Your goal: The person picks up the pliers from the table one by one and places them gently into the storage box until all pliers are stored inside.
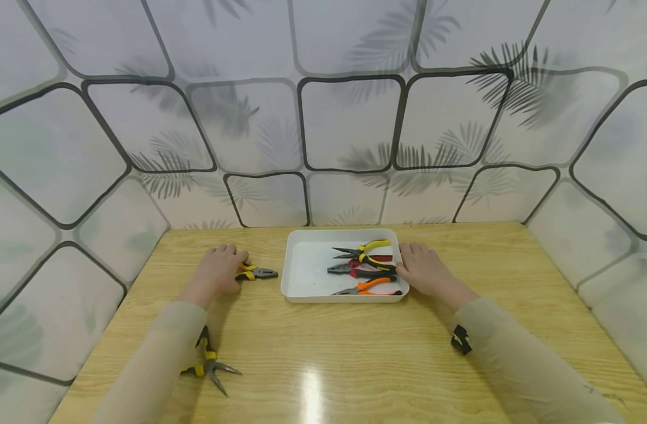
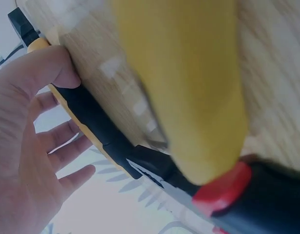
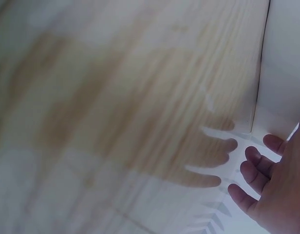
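My left hand (image 1: 217,271) grips combination pliers with yellow and black handles (image 1: 257,273) on the table, left of the white tray. In the left wrist view, thumb and fingers lie on either side of a black handle with yellow edging (image 2: 94,122). Close to that camera are a blurred yellow shape (image 2: 189,87) and a black and red handle (image 2: 267,200). My right hand (image 1: 424,270) is at the tray's right end, its fingers loosely extended in the right wrist view. Inside the tray (image 1: 307,259) lie needle-nose pliers (image 1: 363,252), red and black pliers (image 1: 350,270) and orange-handled pliers (image 1: 368,287).
Under my left forearm, nearer me, splayed long-nose pliers with yellow and black handles (image 1: 211,366) rest on the wooden table (image 1: 323,341). A small black item (image 1: 461,340) shows beside my right sleeve. Patterned walls (image 1: 350,123) stand behind and at both sides.
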Available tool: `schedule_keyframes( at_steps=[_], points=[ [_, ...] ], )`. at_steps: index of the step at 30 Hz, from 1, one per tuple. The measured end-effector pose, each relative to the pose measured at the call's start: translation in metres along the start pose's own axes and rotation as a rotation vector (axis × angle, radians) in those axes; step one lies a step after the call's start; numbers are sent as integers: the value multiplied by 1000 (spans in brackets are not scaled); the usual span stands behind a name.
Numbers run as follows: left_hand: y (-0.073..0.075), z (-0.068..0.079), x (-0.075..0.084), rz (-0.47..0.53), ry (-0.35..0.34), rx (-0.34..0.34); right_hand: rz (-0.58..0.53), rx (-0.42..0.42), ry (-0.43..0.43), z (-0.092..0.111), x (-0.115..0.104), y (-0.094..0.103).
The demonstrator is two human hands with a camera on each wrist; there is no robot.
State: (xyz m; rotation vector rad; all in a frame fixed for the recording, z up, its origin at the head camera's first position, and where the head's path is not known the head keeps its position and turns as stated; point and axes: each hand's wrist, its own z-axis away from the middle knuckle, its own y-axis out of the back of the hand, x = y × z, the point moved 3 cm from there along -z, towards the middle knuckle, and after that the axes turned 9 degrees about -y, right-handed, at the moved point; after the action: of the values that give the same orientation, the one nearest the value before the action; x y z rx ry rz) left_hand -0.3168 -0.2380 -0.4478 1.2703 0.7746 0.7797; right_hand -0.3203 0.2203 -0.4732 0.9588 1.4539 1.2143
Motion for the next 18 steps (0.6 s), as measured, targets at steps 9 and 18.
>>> schedule_keyframes(
  at_steps=[9, 18],
  points=[
    [-1, 1, -4, 14, 1, -38, 19, 11, 19, 0, 1, 2],
    [-5, 3, -5, 14, -26, -20, 18, -12, 33, 1, 2, 6]
  ],
)
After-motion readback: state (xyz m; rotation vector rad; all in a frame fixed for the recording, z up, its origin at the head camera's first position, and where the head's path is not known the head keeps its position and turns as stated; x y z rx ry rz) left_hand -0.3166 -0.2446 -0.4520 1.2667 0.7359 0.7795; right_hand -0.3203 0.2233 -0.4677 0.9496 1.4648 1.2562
